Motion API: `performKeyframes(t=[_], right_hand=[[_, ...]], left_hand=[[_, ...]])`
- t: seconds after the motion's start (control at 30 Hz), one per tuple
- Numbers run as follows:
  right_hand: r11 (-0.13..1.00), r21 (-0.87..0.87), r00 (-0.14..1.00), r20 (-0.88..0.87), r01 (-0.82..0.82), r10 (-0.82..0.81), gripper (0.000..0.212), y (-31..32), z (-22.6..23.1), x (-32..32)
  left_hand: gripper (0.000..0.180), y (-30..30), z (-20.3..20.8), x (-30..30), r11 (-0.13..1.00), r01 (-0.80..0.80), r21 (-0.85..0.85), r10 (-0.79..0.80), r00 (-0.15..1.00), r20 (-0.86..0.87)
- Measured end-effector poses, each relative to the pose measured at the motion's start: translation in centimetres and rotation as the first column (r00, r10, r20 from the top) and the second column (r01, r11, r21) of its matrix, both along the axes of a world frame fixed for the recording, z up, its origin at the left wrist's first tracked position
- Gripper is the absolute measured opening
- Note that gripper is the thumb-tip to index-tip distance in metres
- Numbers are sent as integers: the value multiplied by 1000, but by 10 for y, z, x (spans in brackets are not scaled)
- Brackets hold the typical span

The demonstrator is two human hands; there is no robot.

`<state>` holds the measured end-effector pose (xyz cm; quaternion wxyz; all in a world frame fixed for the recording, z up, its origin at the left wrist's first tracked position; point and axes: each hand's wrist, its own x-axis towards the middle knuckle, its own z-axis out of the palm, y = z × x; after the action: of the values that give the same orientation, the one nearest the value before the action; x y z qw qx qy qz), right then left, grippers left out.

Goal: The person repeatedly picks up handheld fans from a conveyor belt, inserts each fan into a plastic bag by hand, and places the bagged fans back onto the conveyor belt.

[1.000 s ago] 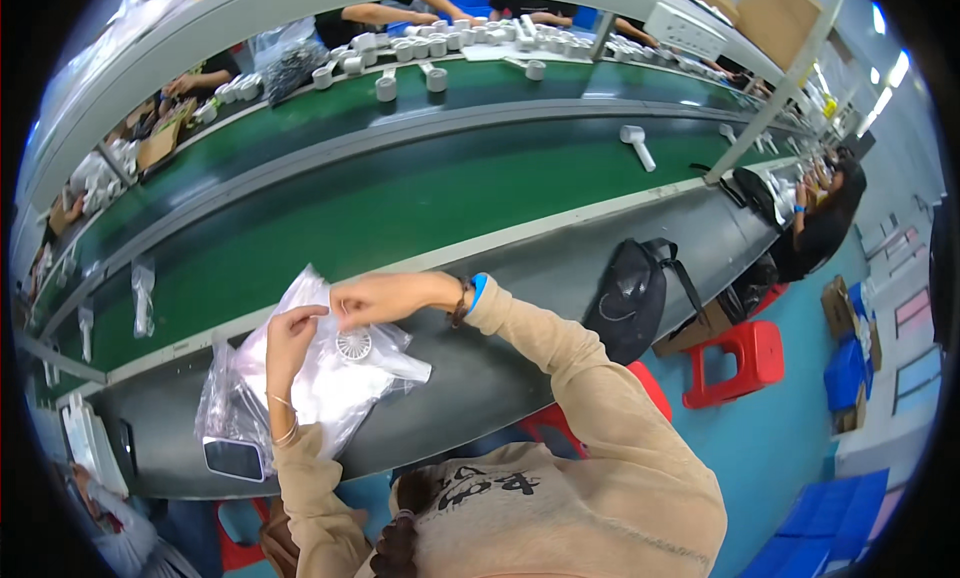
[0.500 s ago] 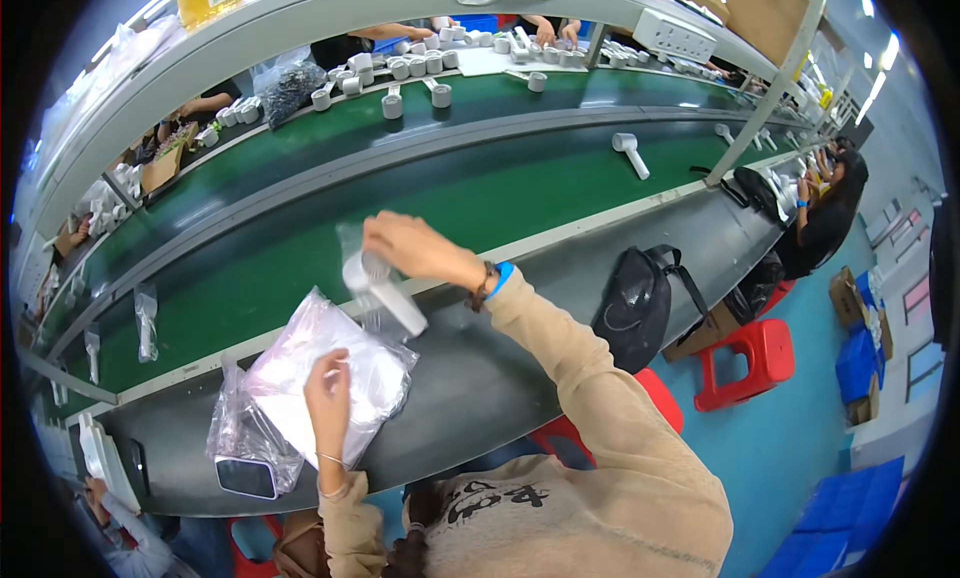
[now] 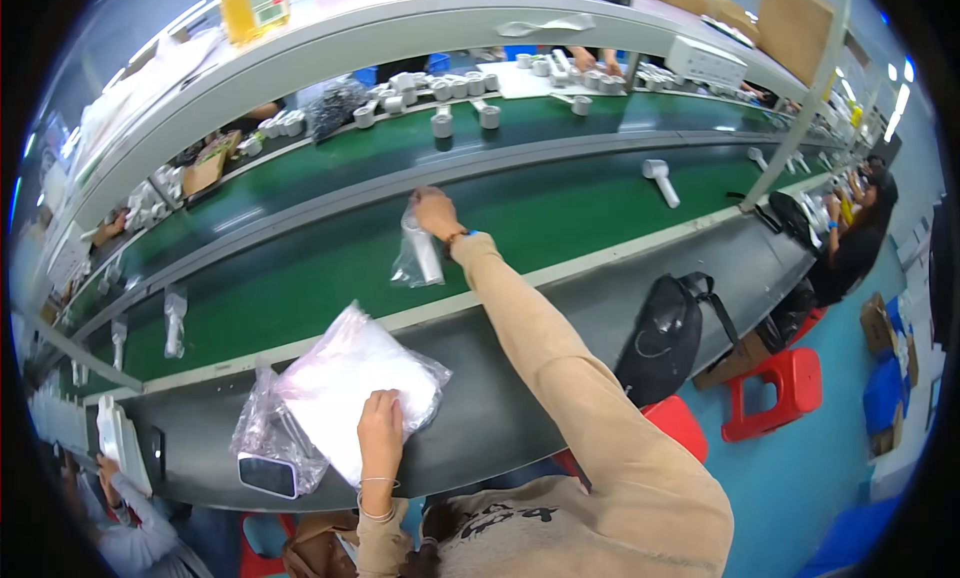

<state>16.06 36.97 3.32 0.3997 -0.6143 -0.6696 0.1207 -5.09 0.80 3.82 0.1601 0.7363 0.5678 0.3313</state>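
Note:
Over the green conveyor belt (image 3: 540, 223), my right hand (image 3: 437, 214) is closed on the upper end of a white handheld device (image 3: 427, 260) in a clear plastic bag. Its straight handle hangs toward me; my fingers cover the head. My left hand (image 3: 381, 430) rests with its fingers stretched out on a stack of clear plastic bags (image 3: 345, 378). That stack lies on the dark worktop by the belt's near edge. Beside it are a crumpled clear bag (image 3: 268, 418) and a phone (image 3: 268, 475).
One unbagged white device (image 3: 660, 181) lies on the belt to the right; a bagged one (image 3: 175, 323) lies to the left. A black bag (image 3: 664, 333) sits on the worktop. Red stools (image 3: 772, 393) stand on the right. Several people work along the line. A shelf (image 3: 400, 33) spans the far side.
My right hand has carried the bagged device away from me, from the worktop edge to over the belt. My left hand has come down onto the bag stack. The view has shifted slightly.

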Motion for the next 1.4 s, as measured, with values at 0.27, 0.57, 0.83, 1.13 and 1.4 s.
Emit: performKeyframes(t=[0.27,0.57,0.83,1.13,1.4], right_hand=[[964,255,883,-467,77,53,33,-148,-2,-2],[995,100,911,-411,19,24,22,-238,-51,22],[993,107,922,-378,-44,82,16,-238,-40,25],[993,106,929,-360,-51,86,10,-240,-43,24],[994,85,939,-332,-68,93,10,-240,-43,26]], left_hand=[[19,2,6,7,997,-3,76,9,997,-82],[18,6,1,6,998,-70,7,70,994,-87],[15,5,18,21,992,-111,61,109,994,31],[13,6,9,15,991,-45,-125,53,997,60],[6,5,12,14,983,-110,-148,118,992,47]])
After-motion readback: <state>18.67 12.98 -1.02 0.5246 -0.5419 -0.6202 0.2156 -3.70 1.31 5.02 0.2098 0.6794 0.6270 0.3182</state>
